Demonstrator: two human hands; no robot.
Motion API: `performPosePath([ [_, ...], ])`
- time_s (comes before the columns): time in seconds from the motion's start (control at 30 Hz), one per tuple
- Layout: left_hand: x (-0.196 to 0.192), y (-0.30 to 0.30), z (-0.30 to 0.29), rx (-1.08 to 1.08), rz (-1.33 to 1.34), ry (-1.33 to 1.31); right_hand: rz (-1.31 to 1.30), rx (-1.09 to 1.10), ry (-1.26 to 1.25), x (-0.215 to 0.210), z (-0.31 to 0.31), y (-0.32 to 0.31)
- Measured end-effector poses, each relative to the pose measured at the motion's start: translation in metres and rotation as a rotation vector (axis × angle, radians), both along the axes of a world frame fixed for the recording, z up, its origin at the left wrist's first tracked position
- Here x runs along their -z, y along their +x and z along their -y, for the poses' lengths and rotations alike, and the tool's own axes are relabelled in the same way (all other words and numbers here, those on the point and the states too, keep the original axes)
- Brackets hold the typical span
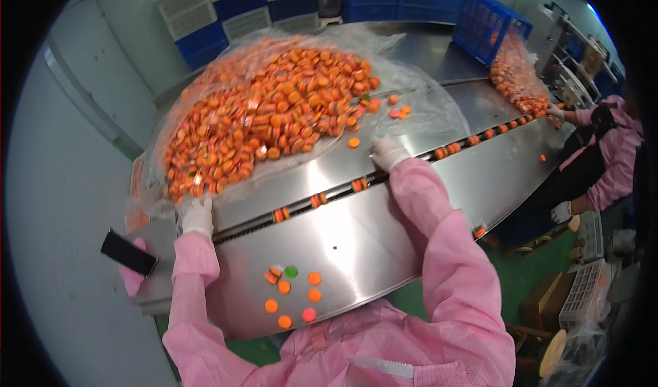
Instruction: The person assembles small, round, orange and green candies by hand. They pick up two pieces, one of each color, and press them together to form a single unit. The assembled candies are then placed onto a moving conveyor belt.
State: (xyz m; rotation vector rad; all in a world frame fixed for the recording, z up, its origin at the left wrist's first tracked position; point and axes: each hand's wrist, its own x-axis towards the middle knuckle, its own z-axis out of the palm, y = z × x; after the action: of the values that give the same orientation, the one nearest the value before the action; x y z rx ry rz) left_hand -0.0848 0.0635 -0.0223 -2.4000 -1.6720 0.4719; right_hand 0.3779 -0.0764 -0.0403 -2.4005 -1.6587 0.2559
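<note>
A large heap of orange layered burger-shaped candies (pixel 274 106) lies on a clear plastic sheet (pixel 428 106) on the metal table. My left hand (pixel 197 218), in a white glove, is at the heap's near left edge, fingers stretched toward the candies and partly hidden. My right hand (pixel 389 153), also gloved, sits just beyond the narrow conveyor channel (pixel 253 227), its fingers curled; whatever they hold is hidden. In the channel, between my hands, stand spaced candy stacks (pixel 319 200), with more to the right. A loose orange piece (pixel 354 142) lies left of my right hand.
Several loose discs (pixel 284 287), orange, green and pink, lie on the near metal surface (pixel 370 243). A dark phone-like slab (pixel 129 253) leans at the left. A co-worker in pink (pixel 613 157) reaches toward candies spilling from a tipped blue crate (pixel 483 27). Stacked crates (pixel 240 3) stand behind.
</note>
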Motion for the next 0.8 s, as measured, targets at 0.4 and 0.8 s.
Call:
performPosePath([
  [0.4, -0.066, -0.015, 0.080, 0.464, 0.378, 0.161, -0.398, -0.564, 0.106, -0.019, 0.142, -0.124],
  [0.8, -0.010, 0.011, 0.147, 0.476, 0.797, -0.697, -0.205, -0.726, 0.190, -0.047, 0.138, -0.200],
])
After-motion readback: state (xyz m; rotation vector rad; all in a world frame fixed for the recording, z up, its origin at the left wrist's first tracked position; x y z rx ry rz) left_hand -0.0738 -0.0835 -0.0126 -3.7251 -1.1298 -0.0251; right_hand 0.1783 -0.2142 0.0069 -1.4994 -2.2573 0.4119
